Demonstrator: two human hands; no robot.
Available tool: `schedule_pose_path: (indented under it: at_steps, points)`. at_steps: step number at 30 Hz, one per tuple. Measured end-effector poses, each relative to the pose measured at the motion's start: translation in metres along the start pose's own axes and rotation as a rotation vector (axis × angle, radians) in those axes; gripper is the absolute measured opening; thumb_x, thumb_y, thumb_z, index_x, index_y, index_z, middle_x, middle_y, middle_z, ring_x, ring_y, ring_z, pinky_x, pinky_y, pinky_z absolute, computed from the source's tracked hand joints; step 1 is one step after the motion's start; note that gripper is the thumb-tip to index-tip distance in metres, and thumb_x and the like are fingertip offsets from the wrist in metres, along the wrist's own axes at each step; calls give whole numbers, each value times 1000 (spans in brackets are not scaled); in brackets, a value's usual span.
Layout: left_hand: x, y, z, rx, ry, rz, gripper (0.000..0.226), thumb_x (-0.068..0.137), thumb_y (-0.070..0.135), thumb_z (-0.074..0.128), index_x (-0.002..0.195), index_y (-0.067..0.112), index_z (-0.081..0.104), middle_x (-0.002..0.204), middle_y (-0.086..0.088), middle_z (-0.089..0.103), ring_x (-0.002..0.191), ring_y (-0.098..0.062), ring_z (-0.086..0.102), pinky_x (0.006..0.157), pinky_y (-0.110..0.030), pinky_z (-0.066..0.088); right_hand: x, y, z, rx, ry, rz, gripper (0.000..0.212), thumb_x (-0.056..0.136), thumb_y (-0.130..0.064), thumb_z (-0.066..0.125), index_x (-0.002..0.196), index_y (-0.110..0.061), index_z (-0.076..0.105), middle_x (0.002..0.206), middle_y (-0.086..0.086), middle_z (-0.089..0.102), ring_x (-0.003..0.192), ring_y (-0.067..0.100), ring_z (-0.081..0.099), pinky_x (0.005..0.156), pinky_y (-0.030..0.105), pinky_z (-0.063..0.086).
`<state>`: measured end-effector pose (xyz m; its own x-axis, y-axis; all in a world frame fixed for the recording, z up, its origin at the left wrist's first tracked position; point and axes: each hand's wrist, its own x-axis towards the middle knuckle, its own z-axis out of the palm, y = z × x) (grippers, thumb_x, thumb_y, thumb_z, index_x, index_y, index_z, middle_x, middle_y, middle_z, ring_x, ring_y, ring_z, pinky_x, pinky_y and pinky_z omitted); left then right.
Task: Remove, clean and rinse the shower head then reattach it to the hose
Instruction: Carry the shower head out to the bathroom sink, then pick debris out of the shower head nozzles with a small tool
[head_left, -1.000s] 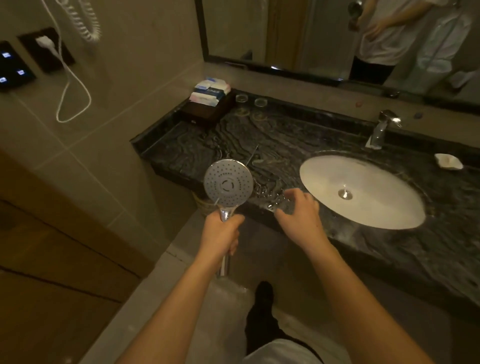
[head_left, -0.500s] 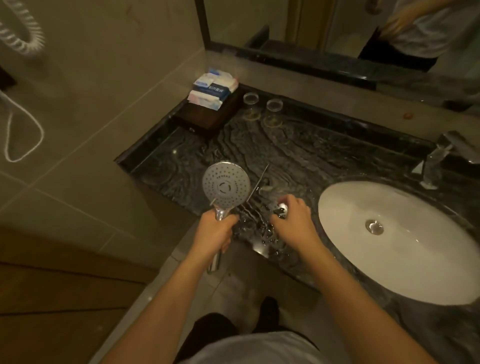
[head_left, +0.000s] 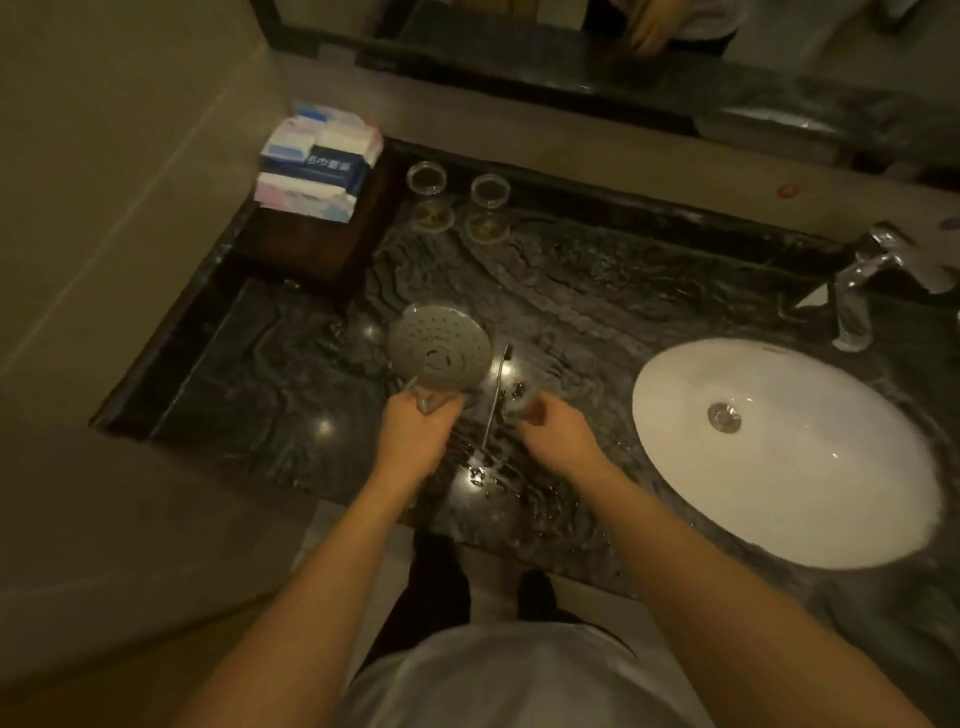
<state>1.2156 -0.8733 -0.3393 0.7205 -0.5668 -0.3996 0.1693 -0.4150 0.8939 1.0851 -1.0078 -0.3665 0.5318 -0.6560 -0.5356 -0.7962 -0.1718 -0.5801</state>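
Note:
The round grey shower head (head_left: 439, 353) faces up, its nozzle face toward me, above the dark marble countertop (head_left: 270, 374). My left hand (head_left: 415, 436) is closed around its chrome handle, which is mostly hidden in the fist. A thin toothbrush-like brush (head_left: 494, 400) lies on the wet counter between my hands. My right hand (head_left: 558, 436) hovers just right of the brush with curled fingers beside a small shiny, blurred object; whether it grips anything is unclear. No hose is in view.
A white oval sink (head_left: 805, 493) sits to the right with a chrome faucet (head_left: 857, 296) behind it. Two glasses (head_left: 427, 179) stand at the back. Stacked toiletry boxes (head_left: 317, 166) rest on a dark tray (head_left: 311, 244) at the back left. Walls close the left side.
The view has tilted down and moved closer to the counter. My left hand has carried the shower head over the countertop. My right hand stays by the small shiny object.

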Motion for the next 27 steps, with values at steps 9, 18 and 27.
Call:
schedule_pose_path:
  at_steps: [9,18,27]
  points:
    - [62,-24,-40,211,-190,-188,32,87,19,69,56,17,61,40,9,47,46,-18,44,56,-34,37,40,-41,44,-86,154,249,36,91,-45,63,112,-17,57,101,5,66,92,27,66,80,42,57]
    - [75,-24,-43,269,-279,-210,24,74,29,65,51,30,59,41,8,45,42,-19,42,55,-37,38,53,-40,55,-145,124,319,29,96,-35,58,106,-8,65,102,13,69,94,34,67,78,42,56]
    - [71,-23,-26,387,-364,-214,26,89,14,63,66,19,54,48,3,50,38,-14,44,42,-26,34,14,-3,29,156,57,185,7,100,-21,50,94,-17,48,95,5,66,83,19,64,73,38,55]
